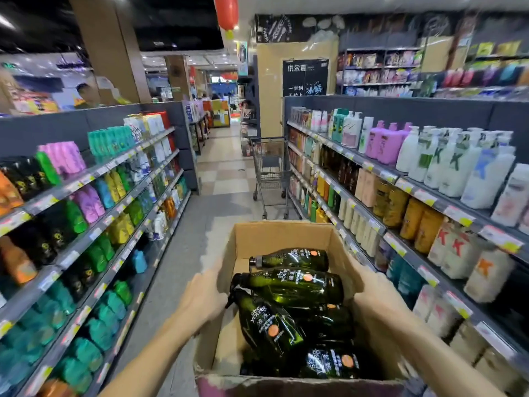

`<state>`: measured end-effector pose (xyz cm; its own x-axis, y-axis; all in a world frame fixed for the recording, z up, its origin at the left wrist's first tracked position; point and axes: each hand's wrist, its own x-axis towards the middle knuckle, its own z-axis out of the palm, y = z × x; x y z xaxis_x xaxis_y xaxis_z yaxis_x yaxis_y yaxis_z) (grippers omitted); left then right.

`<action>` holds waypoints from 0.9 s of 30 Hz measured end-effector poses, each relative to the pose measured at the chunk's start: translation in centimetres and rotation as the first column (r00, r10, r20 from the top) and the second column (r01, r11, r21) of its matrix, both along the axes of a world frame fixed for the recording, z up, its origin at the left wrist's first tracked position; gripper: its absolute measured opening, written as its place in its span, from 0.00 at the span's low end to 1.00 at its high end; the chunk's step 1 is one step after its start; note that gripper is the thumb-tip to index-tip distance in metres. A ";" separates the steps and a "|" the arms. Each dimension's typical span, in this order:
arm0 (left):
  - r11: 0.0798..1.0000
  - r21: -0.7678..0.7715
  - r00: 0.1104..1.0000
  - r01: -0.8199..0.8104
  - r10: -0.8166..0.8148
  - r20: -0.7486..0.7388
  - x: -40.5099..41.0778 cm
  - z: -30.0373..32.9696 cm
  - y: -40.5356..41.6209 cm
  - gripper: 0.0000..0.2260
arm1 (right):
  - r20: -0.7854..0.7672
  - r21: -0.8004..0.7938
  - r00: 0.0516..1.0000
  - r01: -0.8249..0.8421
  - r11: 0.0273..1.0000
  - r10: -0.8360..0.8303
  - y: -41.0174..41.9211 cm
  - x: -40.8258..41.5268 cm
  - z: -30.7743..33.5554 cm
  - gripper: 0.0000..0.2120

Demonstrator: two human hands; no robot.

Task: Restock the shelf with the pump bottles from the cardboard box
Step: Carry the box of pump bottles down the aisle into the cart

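An open cardboard box point(283, 234) is held up in front of me at chest height, in the middle of a shop aisle. Several dark green pump bottles point(292, 285) lie on their sides inside it, with white lettering and orange dots on the labels. My left hand point(204, 296) grips the box's left wall. My right hand point(372, 293) grips its right wall. Shelves point(369, 164) full of bottles run along both sides of the aisle.
A metal shopping trolley point(270, 170) stands in the aisle ahead, close to the right shelving. The left shelving point(97, 170) holds coloured refill pouches. A person's head shows beyond the left shelving at the far left. The tiled floor runs on past the trolley.
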<state>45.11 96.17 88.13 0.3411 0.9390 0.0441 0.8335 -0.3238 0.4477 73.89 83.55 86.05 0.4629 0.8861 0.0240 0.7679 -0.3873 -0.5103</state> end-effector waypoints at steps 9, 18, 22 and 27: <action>0.999 0.004 0.995 0.035 -0.035 0.088 12.7 -0.3 25.4 0.40 | 0.003 0.071 0.999 0.047 0.996 -0.048 24.2 12.8 0.5 0.47; 0.997 -0.045 0.996 0.056 -0.052 0.074 25.0 0.0 55.5 0.30 | 0.026 0.070 0.999 0.034 0.997 -0.036 52.9 25.4 1.3 0.48; 0.999 0.023 0.996 0.046 -0.048 0.080 30.0 0.9 67.2 0.35 | 0.097 0.059 0.994 0.040 0.997 -0.046 64.9 30.5 2.6 0.48; 0.994 0.087 0.991 0.067 -0.077 0.111 36.3 1.0 81.0 0.37 | 0.099 0.071 0.994 0.029 0.997 -0.036 80.1 38.1 1.8 0.47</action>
